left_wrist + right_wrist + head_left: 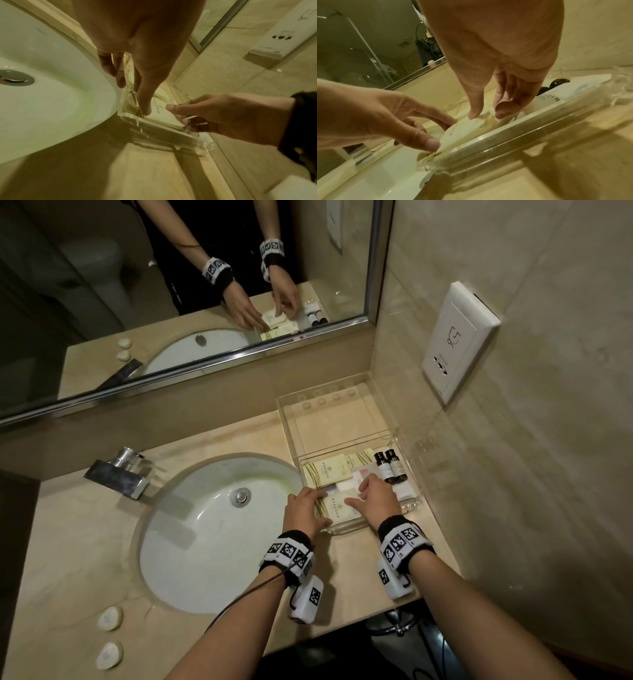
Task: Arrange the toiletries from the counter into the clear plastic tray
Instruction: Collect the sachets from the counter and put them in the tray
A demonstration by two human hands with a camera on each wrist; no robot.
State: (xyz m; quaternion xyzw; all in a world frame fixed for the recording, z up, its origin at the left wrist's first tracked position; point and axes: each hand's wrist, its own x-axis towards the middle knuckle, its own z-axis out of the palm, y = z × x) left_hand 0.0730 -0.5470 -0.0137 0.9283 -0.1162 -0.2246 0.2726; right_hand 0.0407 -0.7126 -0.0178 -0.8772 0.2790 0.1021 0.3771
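Note:
The clear plastic tray [346, 528] stands right of the sink, its lid [339, 412] tilted open toward the wall. Inside lie a cream packet [325, 470] at the back, white sachets [346, 484] in the middle and two dark bottles [385, 469] on the right. A second cream packet [339, 508] lies along the front wall [513, 135]. My left hand [308, 508] presses the left end of this front packet [164, 115], thumb down on it. My right hand [363, 496] touches its right end [462, 129] with its thumb, straight fingers on the sachets.
A white oval sink [205, 535] with a chrome faucet [120, 474] lies left of the tray. Two small white soaps [110, 618] sit at the counter's front left. A wall socket [459, 337] is on the tiled right wall, and a mirror [171, 285] runs behind.

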